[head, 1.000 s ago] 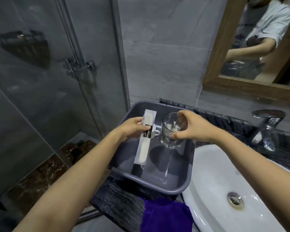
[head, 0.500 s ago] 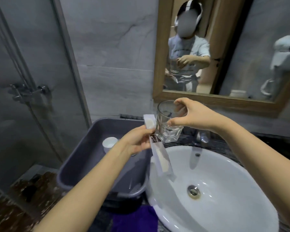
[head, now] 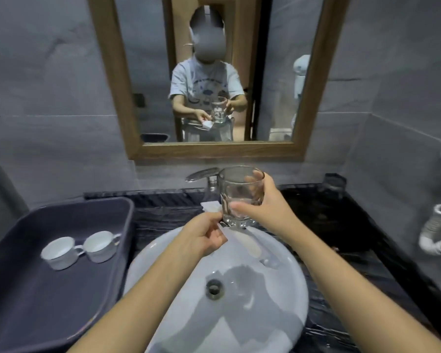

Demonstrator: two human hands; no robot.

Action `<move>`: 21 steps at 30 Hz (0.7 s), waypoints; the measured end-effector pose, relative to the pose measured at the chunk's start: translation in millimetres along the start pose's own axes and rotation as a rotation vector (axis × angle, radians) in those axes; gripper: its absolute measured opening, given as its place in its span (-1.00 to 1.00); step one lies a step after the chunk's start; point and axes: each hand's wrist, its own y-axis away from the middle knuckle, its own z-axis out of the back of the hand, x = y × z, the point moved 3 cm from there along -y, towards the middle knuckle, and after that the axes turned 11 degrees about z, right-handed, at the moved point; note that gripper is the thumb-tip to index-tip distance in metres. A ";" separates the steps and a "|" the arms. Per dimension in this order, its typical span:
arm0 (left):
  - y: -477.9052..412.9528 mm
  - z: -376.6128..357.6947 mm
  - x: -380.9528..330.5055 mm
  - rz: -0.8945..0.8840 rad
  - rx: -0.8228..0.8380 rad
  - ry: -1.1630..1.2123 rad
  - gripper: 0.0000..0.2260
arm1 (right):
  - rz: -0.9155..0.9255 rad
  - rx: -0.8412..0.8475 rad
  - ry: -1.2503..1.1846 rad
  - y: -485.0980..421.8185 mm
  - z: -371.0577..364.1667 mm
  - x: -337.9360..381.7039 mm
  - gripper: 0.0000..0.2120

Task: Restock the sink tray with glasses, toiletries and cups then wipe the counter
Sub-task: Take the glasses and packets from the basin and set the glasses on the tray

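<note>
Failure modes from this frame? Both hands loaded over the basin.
1. The glass is pinched by the right hand at its side, above the hard white sink; a slip would likely chip or break it.
2. The left hand holds the toiletry packet by one end; it droops toward the bowl and could fall in.

No readable text, label, brand or number is found. A dark print is seen on the shirt [head: 206, 91] reflected in the mirror [head: 112, 80], but it is too blurred to be read. No marking is made out on the toiletry packet [head: 250, 247].
</note>
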 end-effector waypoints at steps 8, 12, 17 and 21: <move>-64.3 -96.1 40.1 -0.011 -0.001 -0.106 -0.78 | -0.039 -0.090 -0.027 -1.0 97.2 -76.5 -0.12; -90.7 -111.9 26.0 -0.206 -0.182 -0.267 -0.84 | -0.094 -0.077 -0.026 -13.4 129.5 -106.2 -0.08; -97.4 -140.6 14.2 -0.308 -0.125 -0.335 -0.73 | -0.127 -0.040 -0.060 -23.7 140.6 -123.2 -0.30; -100.8 -158.0 16.3 -0.349 -0.047 -0.435 -0.66 | -0.117 -0.063 -0.249 -32.5 144.8 -128.0 -0.47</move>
